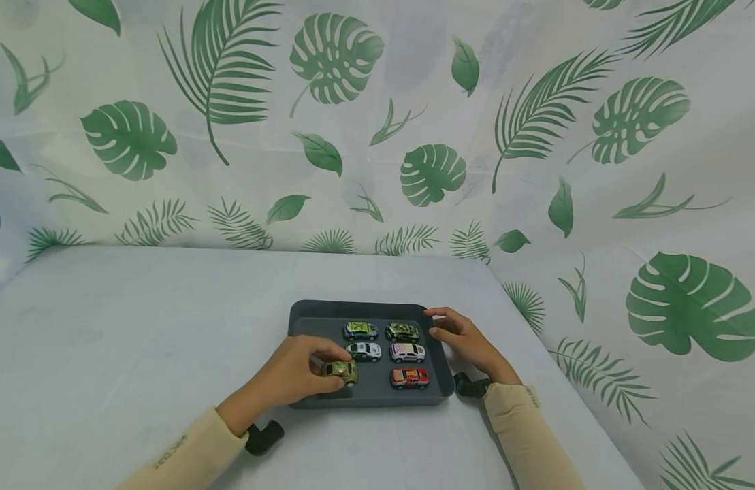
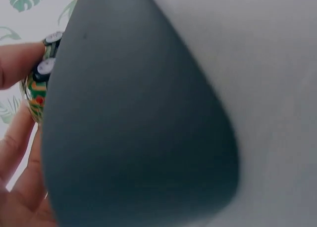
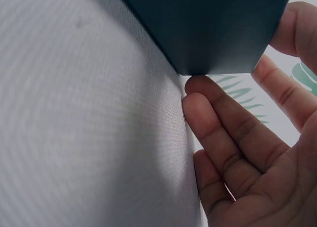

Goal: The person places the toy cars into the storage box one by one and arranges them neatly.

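Observation:
My left hand (image 1: 295, 371) pinches a green camouflage toy car (image 1: 340, 371) between thumb and fingers, over the left front of a dark grey tray (image 1: 377, 401). In the left wrist view, the wheels of this toy car show past the tray wall (image 2: 138, 113). Just behind it are a white toy car (image 1: 363, 352) and a yellow-green toy car (image 1: 361, 331). To the right stand a dark camouflage toy car (image 1: 403, 332), a pink-and-white toy car (image 1: 408, 352) and a red toy car (image 1: 409, 378). My right hand (image 1: 466, 338) rests its thumb and forefinger at the tray's right rim, fingers loosely extended.
The tray sits on a white-covered table (image 1: 169, 327). A leaf-print cloth (image 1: 377, 136) hangs behind and along the right side. Black wrist devices (image 1: 265, 437) are strapped at both beige sleeves.

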Demonstrator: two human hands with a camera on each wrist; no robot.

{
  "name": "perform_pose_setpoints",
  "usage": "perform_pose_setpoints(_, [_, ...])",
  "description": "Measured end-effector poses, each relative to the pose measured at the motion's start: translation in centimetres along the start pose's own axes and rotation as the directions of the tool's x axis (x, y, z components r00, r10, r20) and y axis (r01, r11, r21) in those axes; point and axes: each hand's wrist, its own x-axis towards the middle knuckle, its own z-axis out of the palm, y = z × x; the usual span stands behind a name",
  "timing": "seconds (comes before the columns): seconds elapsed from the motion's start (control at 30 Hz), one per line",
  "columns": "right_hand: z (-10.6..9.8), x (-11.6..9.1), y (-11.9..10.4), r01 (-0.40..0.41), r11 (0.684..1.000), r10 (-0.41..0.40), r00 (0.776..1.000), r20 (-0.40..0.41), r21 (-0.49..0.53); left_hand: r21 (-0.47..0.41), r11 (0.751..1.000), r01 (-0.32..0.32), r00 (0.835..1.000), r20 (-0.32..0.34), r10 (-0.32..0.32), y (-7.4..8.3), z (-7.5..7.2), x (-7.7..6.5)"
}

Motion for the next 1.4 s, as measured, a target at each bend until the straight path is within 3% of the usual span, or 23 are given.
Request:
perform_pose_setpoints(0.7, [0.0, 0.0, -0.1, 0.002, 1.0, -0.002, 1.0, -0.005, -0.003, 0.025, 1.0, 0.001, 1.0, -0.032, 0.0, 1.0, 2.6, 1.4])
perform_pose_setpoints(1.4, [-0.2, 0.1, 0.4, -0.002, 1.0, 0.002, 1.0, -0.007, 0.013, 0.057, 0.992, 0.112, 0.994, -0.011, -0.111, 0.7, 4.6, 3.2])
